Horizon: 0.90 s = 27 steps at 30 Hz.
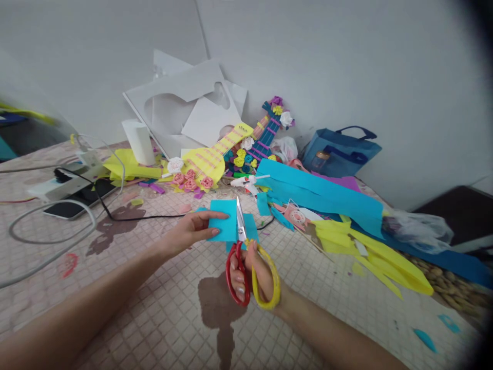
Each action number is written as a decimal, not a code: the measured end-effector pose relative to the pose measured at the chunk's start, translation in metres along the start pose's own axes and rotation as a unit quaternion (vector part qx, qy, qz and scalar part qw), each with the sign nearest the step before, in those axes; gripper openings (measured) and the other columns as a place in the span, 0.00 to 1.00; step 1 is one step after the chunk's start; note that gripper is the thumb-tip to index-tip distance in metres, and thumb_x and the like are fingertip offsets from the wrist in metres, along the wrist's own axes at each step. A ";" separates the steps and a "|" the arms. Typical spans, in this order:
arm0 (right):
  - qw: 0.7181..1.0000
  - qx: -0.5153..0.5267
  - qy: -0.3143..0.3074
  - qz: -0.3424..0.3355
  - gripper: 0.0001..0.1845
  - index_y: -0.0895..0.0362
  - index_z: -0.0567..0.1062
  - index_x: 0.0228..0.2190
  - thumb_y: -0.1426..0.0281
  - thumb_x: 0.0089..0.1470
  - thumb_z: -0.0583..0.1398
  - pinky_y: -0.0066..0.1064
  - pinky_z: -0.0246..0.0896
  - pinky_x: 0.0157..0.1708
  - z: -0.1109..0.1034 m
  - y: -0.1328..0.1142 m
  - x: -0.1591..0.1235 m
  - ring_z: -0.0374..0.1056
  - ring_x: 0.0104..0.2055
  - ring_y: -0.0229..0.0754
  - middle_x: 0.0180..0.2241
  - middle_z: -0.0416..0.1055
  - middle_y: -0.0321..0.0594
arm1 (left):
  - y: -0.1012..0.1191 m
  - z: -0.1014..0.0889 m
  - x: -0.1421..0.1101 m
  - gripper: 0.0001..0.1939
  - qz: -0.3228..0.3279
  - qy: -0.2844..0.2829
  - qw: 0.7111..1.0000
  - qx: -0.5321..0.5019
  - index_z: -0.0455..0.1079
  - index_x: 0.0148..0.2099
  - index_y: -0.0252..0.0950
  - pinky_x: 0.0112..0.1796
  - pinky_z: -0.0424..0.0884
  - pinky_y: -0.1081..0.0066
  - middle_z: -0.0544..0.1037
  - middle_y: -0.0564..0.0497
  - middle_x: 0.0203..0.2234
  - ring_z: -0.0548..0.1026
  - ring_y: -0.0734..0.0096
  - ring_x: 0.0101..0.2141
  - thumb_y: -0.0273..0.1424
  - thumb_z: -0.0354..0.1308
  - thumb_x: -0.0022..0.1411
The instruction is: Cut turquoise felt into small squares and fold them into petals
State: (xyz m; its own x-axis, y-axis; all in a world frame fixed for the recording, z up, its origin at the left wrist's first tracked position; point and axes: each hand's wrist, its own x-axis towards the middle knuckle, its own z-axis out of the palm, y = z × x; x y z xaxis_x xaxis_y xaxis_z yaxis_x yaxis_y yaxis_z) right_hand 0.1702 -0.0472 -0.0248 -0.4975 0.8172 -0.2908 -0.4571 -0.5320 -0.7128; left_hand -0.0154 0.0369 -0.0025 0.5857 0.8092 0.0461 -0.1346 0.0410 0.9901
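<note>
My left hand (pixel 196 225) pinches the left side of a bright blue piece of paper (pixel 227 208), thumb and fingers closed on it. In my right hand (pixel 260 275) is a pair of scissors (pixel 241 228) with one red and one yellow handle; my fingers go through the loops. The blades point away from me and lie along the paper's right edge, nearly closed. Another blue piece (pixel 251 226) shows just behind and to the right of the blades.
A white glue gun (pixel 246 181) lies beyond the paper. Yellow (pixel 208 159) and dark blue (pixel 265 136) paper guitars lean at the back. Long blue paper (pixel 319 192) and yellow paper (pixel 370 252) spread to the right. Cables, a phone (pixel 80 199) and a power strip (pixel 57 186) lie left.
</note>
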 end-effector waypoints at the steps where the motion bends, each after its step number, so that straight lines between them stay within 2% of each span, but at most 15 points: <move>1: 1.000 0.000 0.003 -0.003 0.35 0.57 0.63 0.23 0.35 0.39 0.53 0.22 0.47 0.12 0.000 0.000 0.000 0.50 0.13 0.29 0.13 0.54 0.26 | 0.000 0.000 0.000 0.18 0.000 0.001 1.000 0.001 0.70 0.49 0.37 0.36 0.69 0.72 0.78 0.51 0.34 0.74 0.75 0.32 0.28 0.63 0.54; 4: 1.000 -0.003 0.009 -0.009 0.34 0.57 0.63 0.23 0.36 0.41 0.52 0.21 0.46 0.12 0.000 0.000 -0.001 0.49 0.12 0.28 0.14 0.54 0.26 | 0.001 0.000 0.000 0.18 -0.001 0.001 1.000 0.009 0.70 0.49 0.37 0.35 0.69 0.73 0.78 0.52 0.34 0.74 0.75 0.32 0.28 0.62 0.54; 16: 1.000 -0.007 -0.007 0.009 0.35 0.56 0.61 0.23 0.35 0.40 0.51 0.21 0.45 0.11 -0.004 -0.003 0.001 0.48 0.12 0.28 0.13 0.52 0.25 | -0.002 -0.005 0.001 0.20 0.008 -0.005 0.999 0.040 0.69 0.51 0.37 0.36 0.70 0.71 0.77 0.50 0.36 0.74 0.73 0.33 0.29 0.62 0.55; 19: 1.000 -0.023 -0.004 -0.007 0.35 0.56 0.62 0.23 0.34 0.38 0.52 0.21 0.45 0.11 -0.006 -0.006 0.001 0.48 0.12 0.28 0.13 0.52 0.25 | -0.001 -0.006 0.001 0.20 0.008 -0.006 0.999 0.043 0.69 0.51 0.36 0.35 0.71 0.71 0.77 0.50 0.36 0.74 0.73 0.33 0.30 0.62 0.55; 22: 0.995 -0.081 0.028 -0.042 0.35 0.55 0.62 0.24 0.35 0.39 0.52 0.22 0.46 0.12 -0.012 -0.015 0.003 0.49 0.12 0.29 0.14 0.53 0.26 | 0.005 -0.012 0.001 0.19 0.013 0.008 0.998 0.059 0.69 0.50 0.36 0.32 0.70 0.74 0.77 0.49 0.33 0.74 0.73 0.31 0.30 0.62 0.55; 24: 0.981 -0.164 0.070 -0.082 0.34 0.55 0.62 0.25 0.35 0.40 0.52 0.22 0.46 0.12 -0.019 -0.026 0.005 0.50 0.12 0.29 0.13 0.54 0.26 | 0.011 -0.021 0.001 0.20 0.025 0.030 0.997 0.064 0.69 0.50 0.36 0.30 0.70 0.74 0.77 0.49 0.34 0.74 0.73 0.30 0.31 0.62 0.55; 27: 0.926 -0.314 0.162 -0.135 0.33 0.55 0.62 0.24 0.36 0.42 0.51 0.23 0.46 0.12 -0.033 -0.047 0.007 0.51 0.12 0.31 0.13 0.55 0.27 | 0.020 -0.040 0.002 0.21 0.043 0.049 0.995 0.079 0.69 0.52 0.38 0.32 0.71 0.70 0.78 0.48 0.35 0.75 0.69 0.32 0.33 0.62 0.55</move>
State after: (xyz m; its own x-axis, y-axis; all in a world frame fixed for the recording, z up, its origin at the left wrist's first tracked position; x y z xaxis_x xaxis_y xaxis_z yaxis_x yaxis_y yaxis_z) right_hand 0.2128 -0.0092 -0.0147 -0.1345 0.9792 -0.1518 0.0362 -0.1483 -0.9883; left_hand -0.0491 0.0629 0.0123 0.4960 0.8591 0.1266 -0.0502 -0.1172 0.9918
